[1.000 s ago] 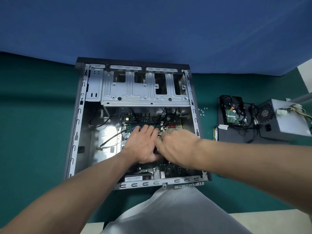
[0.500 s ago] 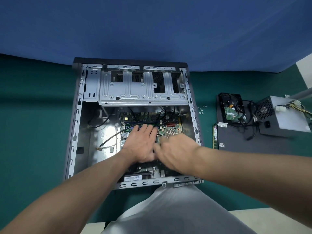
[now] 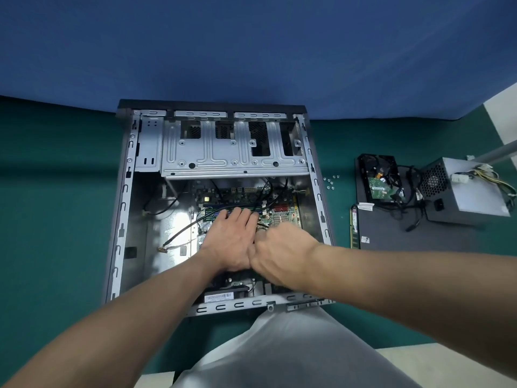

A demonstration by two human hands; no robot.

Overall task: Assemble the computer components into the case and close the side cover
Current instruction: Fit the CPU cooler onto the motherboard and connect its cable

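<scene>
Risk, board: the left hand [image 3: 232, 242] bears flat on the motherboard [image 3: 282, 217]; pressing unevenly could flex it or bend pins beneath.
Risk, cable: a loose cable [image 3: 179, 233] crosses the case floor at centre left, its plug end free; it could be trapped under whatever is being seated.
Risk, hidden work: the right hand [image 3: 282, 253] covers the spot it works on, so a misaligned connector would probably go unnoticed.
Risk, parts outside: the hard drive [image 3: 380, 180] and power supply [image 3: 470, 191] sit on a dark panel [image 3: 405, 239] at right of frame, cables tangled; lifting one could drag the other.
Left hand, pose: palm down, fingers straight and together, tips at the memory slots; grips nothing.
Right hand, pose: back to the camera, fingers curled under, touching the left hand's edge; whether it holds anything cannot be told.
Case [image 3: 123, 219], place: centre of frame, open side up, on the green table.
Motherboard, place: inside the case, below the drive cage [image 3: 235, 152].
Memory stick [image 3: 354, 228], place: just beside the panel's left edge.
Screws [image 3: 331, 182], place: near the case's right wall.
</scene>
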